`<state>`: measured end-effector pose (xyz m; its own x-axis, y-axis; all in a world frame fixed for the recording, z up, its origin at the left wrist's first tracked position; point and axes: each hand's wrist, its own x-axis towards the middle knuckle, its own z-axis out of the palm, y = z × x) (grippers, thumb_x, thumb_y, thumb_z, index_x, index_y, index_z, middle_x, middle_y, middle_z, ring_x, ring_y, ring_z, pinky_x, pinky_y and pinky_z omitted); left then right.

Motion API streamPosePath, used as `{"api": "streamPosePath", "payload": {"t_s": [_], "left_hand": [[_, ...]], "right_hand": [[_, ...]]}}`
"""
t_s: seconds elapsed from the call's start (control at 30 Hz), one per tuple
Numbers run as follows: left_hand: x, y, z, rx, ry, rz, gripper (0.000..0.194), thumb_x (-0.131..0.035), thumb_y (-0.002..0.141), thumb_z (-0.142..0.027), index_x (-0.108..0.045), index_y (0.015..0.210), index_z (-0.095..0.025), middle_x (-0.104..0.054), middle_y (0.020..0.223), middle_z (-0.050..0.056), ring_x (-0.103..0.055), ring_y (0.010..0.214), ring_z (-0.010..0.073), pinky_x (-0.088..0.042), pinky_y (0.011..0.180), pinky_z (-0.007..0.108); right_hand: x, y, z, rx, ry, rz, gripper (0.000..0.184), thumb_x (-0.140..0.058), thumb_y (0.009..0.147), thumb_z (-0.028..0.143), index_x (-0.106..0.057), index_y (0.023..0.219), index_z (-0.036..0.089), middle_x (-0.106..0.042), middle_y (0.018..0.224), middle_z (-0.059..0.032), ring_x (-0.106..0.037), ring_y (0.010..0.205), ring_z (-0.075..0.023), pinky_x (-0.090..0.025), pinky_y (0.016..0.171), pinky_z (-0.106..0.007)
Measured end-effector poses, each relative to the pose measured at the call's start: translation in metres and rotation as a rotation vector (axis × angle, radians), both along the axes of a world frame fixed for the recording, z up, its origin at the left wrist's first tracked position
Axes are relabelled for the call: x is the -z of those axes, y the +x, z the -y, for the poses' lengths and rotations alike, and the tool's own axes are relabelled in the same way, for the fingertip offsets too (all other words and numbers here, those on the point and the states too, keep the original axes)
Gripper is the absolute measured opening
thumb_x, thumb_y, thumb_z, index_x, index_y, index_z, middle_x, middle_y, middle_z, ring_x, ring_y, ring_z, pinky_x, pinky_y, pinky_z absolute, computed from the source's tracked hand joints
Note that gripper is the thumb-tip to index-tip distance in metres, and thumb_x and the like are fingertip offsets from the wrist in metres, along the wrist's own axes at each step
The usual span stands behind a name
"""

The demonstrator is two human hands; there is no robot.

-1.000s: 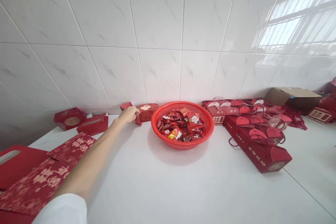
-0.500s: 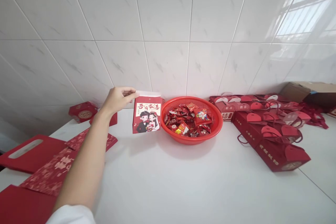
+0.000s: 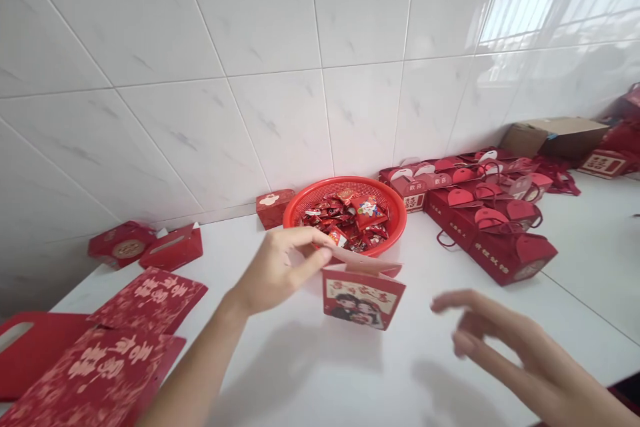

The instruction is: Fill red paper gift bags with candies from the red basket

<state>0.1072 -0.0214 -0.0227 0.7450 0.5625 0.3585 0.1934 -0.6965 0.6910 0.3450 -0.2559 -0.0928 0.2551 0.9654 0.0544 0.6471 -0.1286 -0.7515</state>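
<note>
Cardboard box (image 3: 364, 299), red with a printed cartoon couple, tilts just below the frame's centre, its top edge pinched between thumb and fingers of the left hand (image 3: 280, 270). At lower right, the right hand (image 3: 505, 347) grips nothing, fingers spread and curved. Behind the box sits a round red plastic basket (image 3: 400, 221) of small shiny wrapped packets (image 3: 371, 209).

The red gift box (image 3: 364, 300) bears a cream panel with red lettering and a black-haired cartoon couple. From it, at twelve o'clock, a bright orange-red colander (image 3: 399, 215) cradles mostly red candy packets (image 3: 370, 211) before white tiles (image 3: 273, 13) veined grey; at nine, mottled crimson flat bags (image 3: 111, 361) carry pale pink characters, and at two, deep-red handled boxes (image 3: 493, 255) show pale gold ones.
</note>
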Motion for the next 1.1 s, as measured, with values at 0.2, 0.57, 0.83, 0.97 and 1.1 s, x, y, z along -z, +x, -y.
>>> {"api": "streamPosePath", "payload": {"t_s": [0.2, 0.57, 0.83, 0.97, 1.1], "left_hand": [[0.032, 0.018, 0.004, -0.046, 0.027, 0.044, 0.017, -0.058, 0.092, -0.026, -0.074, 0.094, -0.023, -0.077, 0.092, 0.003, -0.07, 0.084, 0.0185, -0.056, 0.078, 0.028], [0.053, 0.01, 0.0, -0.208, -0.092, 0.075, 0.017, -0.062, 0.092, -0.039, -0.065, 0.1, -0.025, -0.072, 0.08, 0.0, -0.069, 0.076, 0.0173, -0.056, 0.074, 0.026], [0.06, 0.008, -0.001, -0.104, -0.279, -0.101, 0.022, -0.053, 0.094, -0.041, -0.061, 0.083, -0.024, -0.058, 0.072, -0.002, -0.054, 0.064, 0.0145, -0.044, 0.057, 0.024], [0.06, 0.009, -0.001, -0.057, -0.376, -0.196, 0.023, -0.05, 0.093, -0.038, -0.063, 0.079, -0.023, -0.057, 0.072, -0.001, -0.047, 0.063, 0.0144, -0.038, 0.056, 0.025], [0.057, 0.005, -0.001, -0.041, -0.394, -0.204, 0.022, -0.049, 0.093, -0.034, -0.063, 0.081, -0.022, -0.057, 0.074, -0.002, -0.046, 0.065, 0.0135, -0.037, 0.059, 0.025]], "right_hand": [[-0.014, -0.014, -0.092, -0.028, 0.268, -0.318, 0.035, -0.054, 0.094, 0.056, -0.055, 0.106, 0.023, -0.066, 0.09, -0.0038, -0.058, 0.056, -0.0127, -0.051, 0.052, -0.028], [0.007, -0.027, -0.126, -0.047, 0.229, -0.456, 0.045, -0.054, 0.093, 0.06, -0.056, 0.078, 0.018, -0.064, 0.075, -0.0035, -0.059, 0.068, -0.0156, -0.044, 0.061, -0.027], [0.019, -0.035, -0.133, -0.071, 0.155, -0.532, 0.052, -0.055, 0.087, 0.06, -0.032, 0.061, 0.021, -0.03, 0.061, 0.004, -0.032, 0.058, -0.0104, -0.033, 0.053, -0.025], [0.027, -0.035, -0.136, -0.114, 0.114, -0.561, 0.053, -0.055, 0.086, 0.062, -0.032, 0.06, 0.021, -0.029, 0.061, 0.004, -0.033, 0.057, -0.0104, -0.036, 0.053, -0.025], [0.019, -0.027, -0.14, -0.177, 0.118, -0.493, 0.053, -0.055, 0.087, 0.064, -0.038, 0.062, 0.021, -0.036, 0.059, 0.0036, -0.037, 0.056, -0.0102, -0.034, 0.051, -0.024]]}}
